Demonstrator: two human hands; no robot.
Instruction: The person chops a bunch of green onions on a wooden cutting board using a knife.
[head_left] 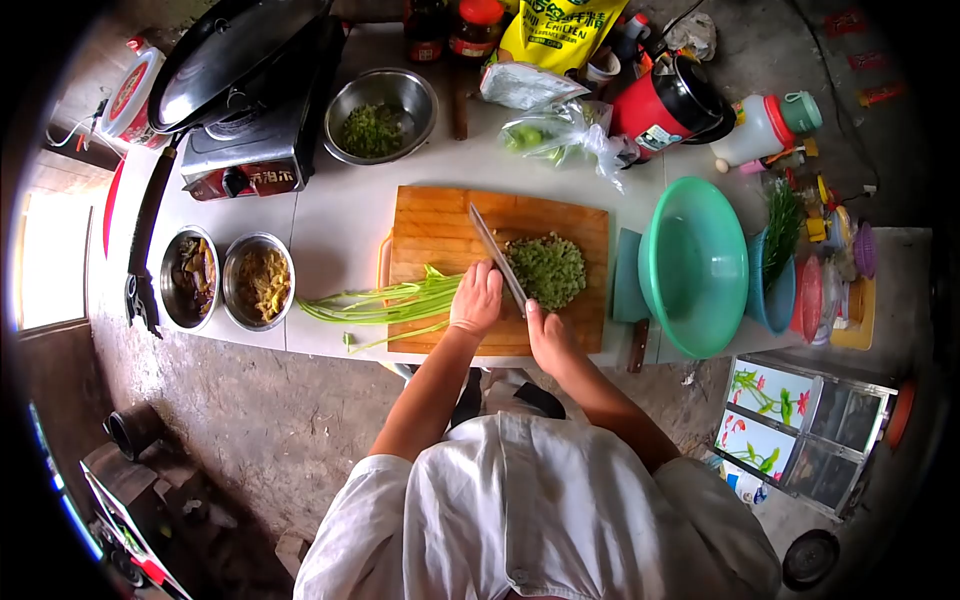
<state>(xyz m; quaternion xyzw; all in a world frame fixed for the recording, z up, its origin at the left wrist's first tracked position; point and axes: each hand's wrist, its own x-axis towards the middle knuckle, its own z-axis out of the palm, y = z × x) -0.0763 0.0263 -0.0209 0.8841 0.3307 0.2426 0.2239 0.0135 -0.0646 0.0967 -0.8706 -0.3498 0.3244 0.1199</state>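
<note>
Long green stalks lie across the left half of the wooden cutting board, their far ends running past its left edge onto the table. My left hand is closed over the right end of the stalks, pressing them to the board. In my right hand is the handle of a kitchen knife; its blade slants up and leftward, right beside my left fingers. A heap of finely chopped green pieces rests on the board just right of the blade.
Left of the board stand two metal bowls of food. Behind are a metal bowl with chopped greens and a gas stove carrying a wok. To the right are a green basin, a dark handle and a red kettle.
</note>
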